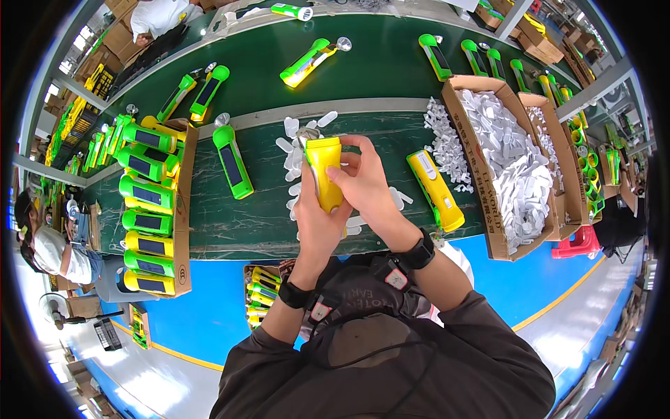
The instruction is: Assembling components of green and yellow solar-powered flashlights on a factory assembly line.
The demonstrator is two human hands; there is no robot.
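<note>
— What did you have in your fingers?

— A smooth yellow plastic flashlight body [325,172], long and rounded. My left hand [317,220] was wrapped around it from below; my right hand [363,183] pinched its upper side, above the green marbled bench [265,216].

— Anything hard to see?

— Its lower end, behind my palm. White plastic tabs [296,150] lay scattered behind; a cardboard box [481,174] of more stood right.

Glossy yellow plastic torch [325,172]; matt green table [265,209]; brown cardboard box [488,202].
</note>
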